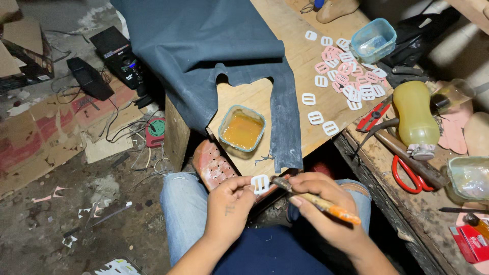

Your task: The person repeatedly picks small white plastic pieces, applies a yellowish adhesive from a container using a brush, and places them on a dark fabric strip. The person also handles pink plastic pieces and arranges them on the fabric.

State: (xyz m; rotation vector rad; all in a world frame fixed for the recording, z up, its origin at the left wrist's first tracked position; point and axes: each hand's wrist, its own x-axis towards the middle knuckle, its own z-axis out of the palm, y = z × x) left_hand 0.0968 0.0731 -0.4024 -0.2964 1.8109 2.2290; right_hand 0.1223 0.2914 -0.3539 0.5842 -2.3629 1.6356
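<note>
My left hand pinches a small white buckle-shaped piece over my lap. In my right hand is a brush with an orange handle, and its dark tip touches the white piece. Just beyond, a square plastic tub of amber glue sits on the wooden board. Several white and pink pieces of the same shape lie scattered on the board to the right. A pinkish perforated sole leans at the board's near edge beside my left hand.
Dark blue leather drapes over the board. To the right are a yellow bottle, red scissors, a red cutter, a hammer handle and two clear tubs. Cables, black boxes and cardboard litter the floor at left.
</note>
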